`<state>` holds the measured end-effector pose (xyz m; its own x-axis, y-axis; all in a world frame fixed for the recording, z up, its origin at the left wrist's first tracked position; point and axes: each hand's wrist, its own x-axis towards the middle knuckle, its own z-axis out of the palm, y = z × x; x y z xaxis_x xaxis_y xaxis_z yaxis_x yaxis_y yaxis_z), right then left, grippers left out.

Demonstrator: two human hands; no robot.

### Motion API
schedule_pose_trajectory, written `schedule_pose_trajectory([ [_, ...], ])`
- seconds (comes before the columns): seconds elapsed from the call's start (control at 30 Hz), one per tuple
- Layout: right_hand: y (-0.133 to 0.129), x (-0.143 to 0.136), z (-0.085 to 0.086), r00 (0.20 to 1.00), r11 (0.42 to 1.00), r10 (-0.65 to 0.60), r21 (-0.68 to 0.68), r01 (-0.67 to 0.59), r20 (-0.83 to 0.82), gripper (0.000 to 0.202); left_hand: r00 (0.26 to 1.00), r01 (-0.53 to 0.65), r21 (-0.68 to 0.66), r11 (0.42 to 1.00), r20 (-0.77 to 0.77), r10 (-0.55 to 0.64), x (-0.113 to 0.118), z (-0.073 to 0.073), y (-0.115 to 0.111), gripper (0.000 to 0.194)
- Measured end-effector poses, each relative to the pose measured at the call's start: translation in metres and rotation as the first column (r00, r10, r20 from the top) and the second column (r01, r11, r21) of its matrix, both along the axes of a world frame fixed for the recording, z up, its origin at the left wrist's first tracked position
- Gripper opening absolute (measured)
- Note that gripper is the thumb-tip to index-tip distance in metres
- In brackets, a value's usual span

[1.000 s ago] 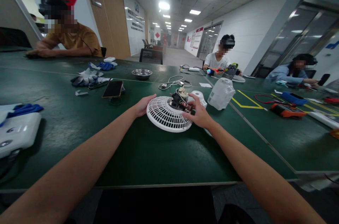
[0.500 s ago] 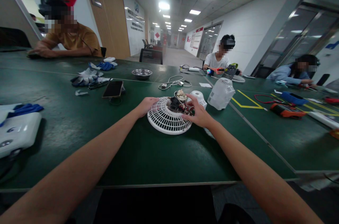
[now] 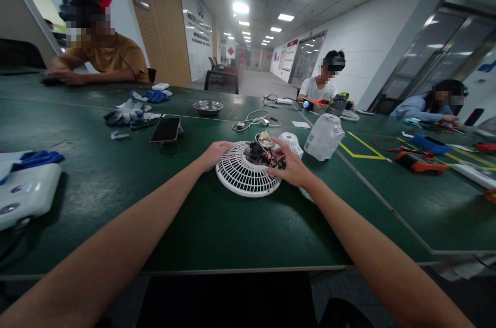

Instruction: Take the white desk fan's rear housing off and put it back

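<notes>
A white fan grille (image 3: 248, 182) lies flat on the green table, its round ribbed face spread out in front of me. On its centre sits an exposed fan motor (image 3: 257, 152) with dark parts, thin wires and a cream-coloured gear housing (image 3: 265, 139) on top. My left hand (image 3: 216, 155) is closed on the grille's left rim. From the right, my right hand (image 3: 293, 167) curls its thumb and fingers about the motor and its wires; the exact contact is partly hidden. Just behind that hand stands a white rounded fan part (image 3: 290, 143), partly covered by it.
A translucent white housing (image 3: 324, 137) stands to the right. Behind lie a white cable (image 3: 253, 120) and a metal bowl (image 3: 208, 107). Leftward are a phone (image 3: 166, 130), gloves (image 3: 129, 112) and a white case (image 3: 29, 196). An orange multimeter (image 3: 420, 162) lies far right. Other people sit around the table.
</notes>
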<state>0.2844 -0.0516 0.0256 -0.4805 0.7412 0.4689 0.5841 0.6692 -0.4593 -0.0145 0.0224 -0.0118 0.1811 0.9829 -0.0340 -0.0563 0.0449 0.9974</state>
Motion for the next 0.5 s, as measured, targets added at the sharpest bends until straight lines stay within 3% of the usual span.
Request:
schedule_pose_trajectory([
  [0.3, 0.006, 0.004, -0.009, 0.999, 1.000, 0.000, 0.006, 0.001, -0.035, 0.089, 1.000, 0.011, -0.015, 1.000, -0.003, -0.011, 0.001, 0.004, -0.002, 0.016],
  [0.5, 0.007, 0.004, -0.010, 0.999, 1.000, 0.011, 0.019, -0.011, -0.037, 0.085, 1.000, 0.013, 0.008, 1.000, 0.020, -0.013, 0.001, -0.003, 0.004, 0.018],
])
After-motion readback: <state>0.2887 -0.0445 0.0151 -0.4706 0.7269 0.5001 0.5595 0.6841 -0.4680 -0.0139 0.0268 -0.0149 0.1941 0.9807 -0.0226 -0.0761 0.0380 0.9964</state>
